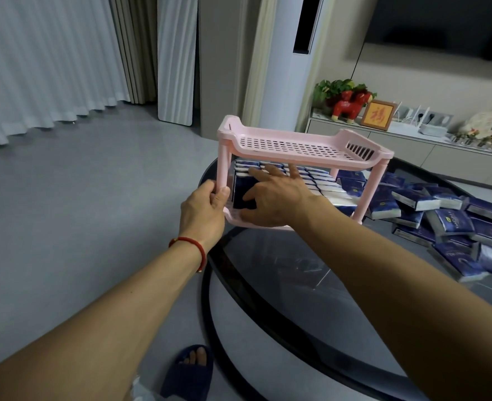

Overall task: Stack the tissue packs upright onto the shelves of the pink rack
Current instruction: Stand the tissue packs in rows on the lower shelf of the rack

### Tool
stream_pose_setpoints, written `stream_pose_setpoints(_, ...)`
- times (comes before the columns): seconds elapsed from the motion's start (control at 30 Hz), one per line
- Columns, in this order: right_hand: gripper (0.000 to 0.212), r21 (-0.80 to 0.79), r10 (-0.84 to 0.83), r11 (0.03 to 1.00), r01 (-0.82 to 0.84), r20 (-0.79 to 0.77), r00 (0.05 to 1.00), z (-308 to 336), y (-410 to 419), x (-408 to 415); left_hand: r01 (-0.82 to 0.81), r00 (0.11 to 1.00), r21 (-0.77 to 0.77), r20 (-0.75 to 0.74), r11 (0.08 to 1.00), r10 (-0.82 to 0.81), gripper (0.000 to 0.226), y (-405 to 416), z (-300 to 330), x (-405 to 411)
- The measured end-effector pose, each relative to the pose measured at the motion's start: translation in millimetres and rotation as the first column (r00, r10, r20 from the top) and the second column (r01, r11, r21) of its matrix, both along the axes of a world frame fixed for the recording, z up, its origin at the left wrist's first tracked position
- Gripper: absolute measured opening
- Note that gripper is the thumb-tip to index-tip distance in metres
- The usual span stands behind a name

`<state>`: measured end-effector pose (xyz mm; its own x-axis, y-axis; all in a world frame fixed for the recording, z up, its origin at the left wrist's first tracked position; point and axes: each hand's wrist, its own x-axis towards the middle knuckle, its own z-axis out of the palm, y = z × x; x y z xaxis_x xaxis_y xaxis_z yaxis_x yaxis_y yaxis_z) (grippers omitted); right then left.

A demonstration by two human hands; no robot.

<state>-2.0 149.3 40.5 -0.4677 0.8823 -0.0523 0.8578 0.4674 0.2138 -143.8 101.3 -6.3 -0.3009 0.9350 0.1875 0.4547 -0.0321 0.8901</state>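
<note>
Your left hand [207,205] grips the pink rack [297,169]'s near post, apparently steadying it on the table [268,285]. Your right hand [271,195], fingers spread, presses the upright tissue packs [311,180] on its lower shelf; loose packs [441,218] lie beyond, rightward.

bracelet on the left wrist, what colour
Red; the bracelet shows clearly in the head view.

Pink rack [285,146], navy-and-white tissue packs [412,198]
</note>
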Motion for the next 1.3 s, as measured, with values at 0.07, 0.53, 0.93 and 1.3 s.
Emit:
stream_pose_setpoints(0.07,0.05,-0.007,0.019,1.0,-0.019,-0.031,0.999,2,-7,2,0.001,1.0,-0.001,-0.012,1.0,-0.001,0.026,-1,0,0)
stream_pose_setpoints(0.53,0.036,0.085,0.301,0.953,-0.289,-0.326,0.896,-29,-110,127,0.035,0.995,-0.055,-0.092,0.998,-0.04,0.025,-11,-6,-3)
stream_pose_setpoints(0.93,0.022,0.259,-0.311,0.821,0.509,-0.544,0.779,-58,-103,260,-0.063,0.88,-0.226,-0.473,0.972,-0.053,0.024,-52,25,21)
stream_pose_setpoints(1.3,0.022,-0.202,-0.562,0.722,0.662,-0.729,0.391,-57,-127,303,0.427,0.793,-0.141,-0.416,0.893,-0.445,0.013,-83,12,144)
